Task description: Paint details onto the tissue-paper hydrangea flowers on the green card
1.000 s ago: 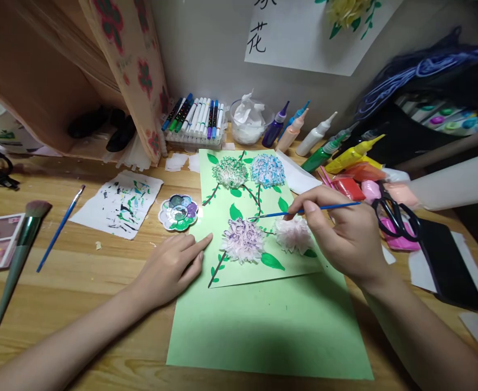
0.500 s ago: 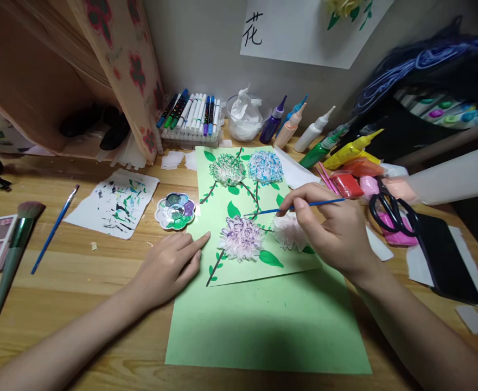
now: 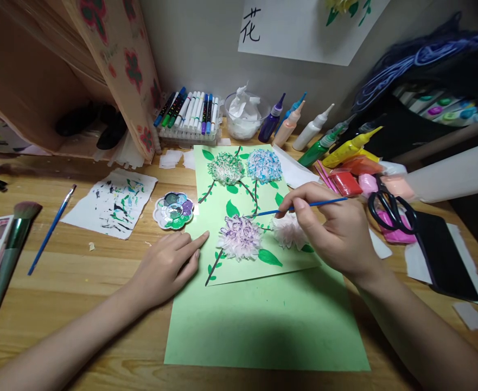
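My right hand (image 3: 336, 233) is closed round a thin blue paintbrush (image 3: 304, 207), its tip resting on the light green paper (image 3: 222, 203) between the tissue flowers. That sheet carries a green flower (image 3: 225, 168), a blue flower (image 3: 265, 165), a purple flower (image 3: 240, 238) and a pale pink flower (image 3: 287, 231), with painted stems and leaves. My left hand (image 3: 167, 267) lies flat on the wooden table, fingers stretched out, fingertips pressing the left edge of the sheet. A flower-shaped paint palette (image 3: 173, 209) sits just beyond it.
A larger green sheet (image 3: 263, 326) lies under the picture. A paint-smeared white paper (image 3: 110, 203), a second blue brush (image 3: 50, 231) and a makeup brush (image 3: 8, 260) lie left. Markers (image 3: 190, 111), paint bottles (image 3: 316, 138), clay packs (image 3: 346, 182), scissors (image 3: 389, 209) and a black phone (image 3: 446, 260) crowd the back and right.
The view has shifted slightly, so everything sits a little higher and further left. My right hand has drawn the brush tip a short way along the stems. My left hand stays put.
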{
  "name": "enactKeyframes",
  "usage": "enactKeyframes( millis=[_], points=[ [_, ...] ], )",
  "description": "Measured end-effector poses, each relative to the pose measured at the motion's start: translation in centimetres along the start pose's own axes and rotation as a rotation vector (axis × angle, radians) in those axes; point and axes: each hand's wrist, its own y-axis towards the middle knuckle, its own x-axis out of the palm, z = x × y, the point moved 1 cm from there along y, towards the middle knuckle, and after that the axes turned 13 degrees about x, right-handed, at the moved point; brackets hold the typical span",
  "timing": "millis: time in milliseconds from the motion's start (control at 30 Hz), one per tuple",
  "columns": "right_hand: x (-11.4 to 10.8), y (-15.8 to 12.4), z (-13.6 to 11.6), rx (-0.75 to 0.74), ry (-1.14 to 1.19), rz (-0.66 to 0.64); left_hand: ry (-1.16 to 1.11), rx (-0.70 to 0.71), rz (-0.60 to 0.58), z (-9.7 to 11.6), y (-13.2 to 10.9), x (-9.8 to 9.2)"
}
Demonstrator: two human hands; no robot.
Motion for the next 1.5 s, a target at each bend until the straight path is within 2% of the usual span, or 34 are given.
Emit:
enactKeyframes(
  millis=[267, 567, 933, 1500],
  points=[
    [-0.9, 0.2, 0.4, 0.081, 0.046, 0.047, 0.023, 0.009, 0.005, 0.0, 0.0, 0.0],
    [0.0, 1.1, 2.7, 0.195, 0.193, 0.0, 0.018, 0.007, 0.0, 0.0, 0.1, -0.1],
    [0.2, 1.4, 2.8, 0.244, 0.22, -0.008, -0.005, 0.013, 0.01, 0.0, 0.1, -0.1],
    [-0.2, 1.3, 2.7, 0.228, 0.161, -0.014, -0.018, -0.002, 0.009, -0.1, 0.1, -0.2]
  ],
)
